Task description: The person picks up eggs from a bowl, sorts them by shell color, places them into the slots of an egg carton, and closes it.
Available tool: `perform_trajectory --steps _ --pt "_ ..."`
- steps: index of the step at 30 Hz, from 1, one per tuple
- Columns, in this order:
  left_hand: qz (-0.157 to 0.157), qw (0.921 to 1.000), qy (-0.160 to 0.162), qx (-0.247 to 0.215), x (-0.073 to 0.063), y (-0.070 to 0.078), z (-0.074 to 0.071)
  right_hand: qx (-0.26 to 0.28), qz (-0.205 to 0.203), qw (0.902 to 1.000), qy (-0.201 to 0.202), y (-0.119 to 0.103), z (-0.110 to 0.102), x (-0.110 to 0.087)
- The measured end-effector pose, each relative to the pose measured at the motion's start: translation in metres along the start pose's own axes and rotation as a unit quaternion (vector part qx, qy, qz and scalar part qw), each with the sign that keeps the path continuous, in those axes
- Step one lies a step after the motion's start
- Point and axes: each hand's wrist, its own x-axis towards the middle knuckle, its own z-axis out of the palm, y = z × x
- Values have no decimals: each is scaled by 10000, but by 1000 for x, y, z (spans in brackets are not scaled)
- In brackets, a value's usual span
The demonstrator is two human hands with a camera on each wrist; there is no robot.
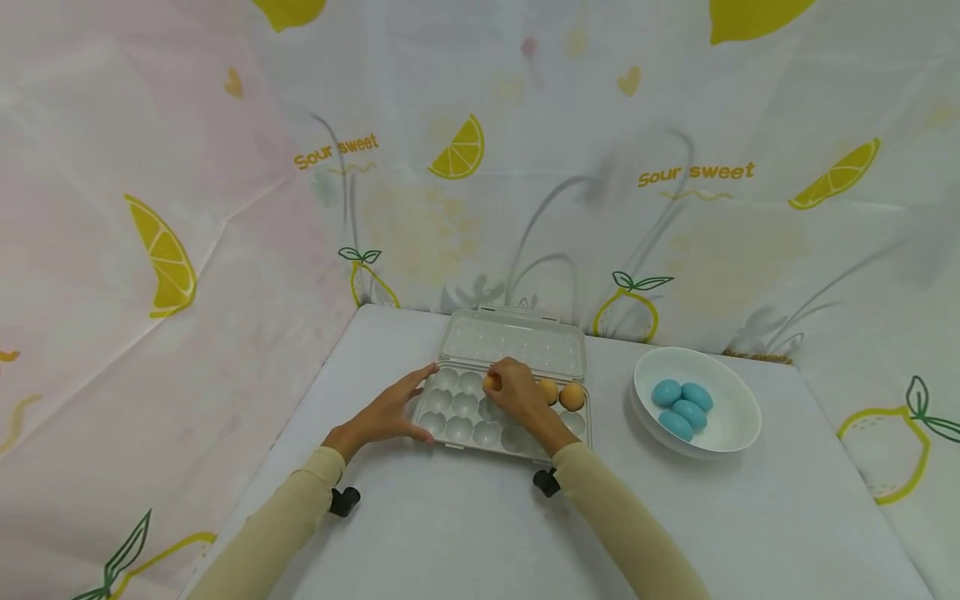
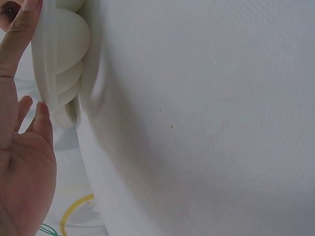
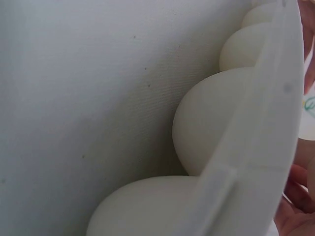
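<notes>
A clear plastic egg carton [image 1: 459, 442] lies in the head view with its lid [image 1: 510, 342] folded back. My right hand [image 1: 520, 390] is over the carton's back row, pinching a brown egg [image 1: 491, 382] between curled fingers. Just right of that hand, two more brown eggs, a nearer one [image 1: 572, 397] and one partly hidden [image 1: 549, 390], sit in the back row. My left hand [image 1: 386, 412] spans the carton's left end with thumb and fingers spread. In the left wrist view its fingertips [image 2: 43, 109] are right at the carton's rim [image 2: 44, 64].
A white bowl [image 1: 731, 417] with several blue eggs [image 1: 689, 412] stands on the table right of the carton. The white tabletop [image 1: 450, 533] stretches toward me. A lemon-printed curtain [image 1: 540, 208] hangs close behind and at both sides.
</notes>
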Motion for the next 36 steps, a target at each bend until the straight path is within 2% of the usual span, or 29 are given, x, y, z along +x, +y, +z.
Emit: perform_trajectory --steps 5,10,15,19,25,32,36 --pt "10 10000 16 1 -1 2 -1 26 -70 9998 162 2 0 0" --pt "-2 10000 50 -52 0 2 0 77 -204 9981 570 4 -5 -1" --pt "-167 9998 51 -84 0 0 1 -57 -121 9969 772 5 -23 -4" --pt "-157 9996 107 -202 -1 4 2 100 -250 9945 1015 12 -43 -8" --pt "-53 9994 77 -337 -2 22 -3 -101 -255 9908 1327 39 -76 -17" --pt "-199 9997 61 -154 -1 4 1 -661 146 9899 1248 75 -118 -27" --pt "-271 9994 -24 -193 0 0 0 -910 353 9880 1201 99 -140 -33"
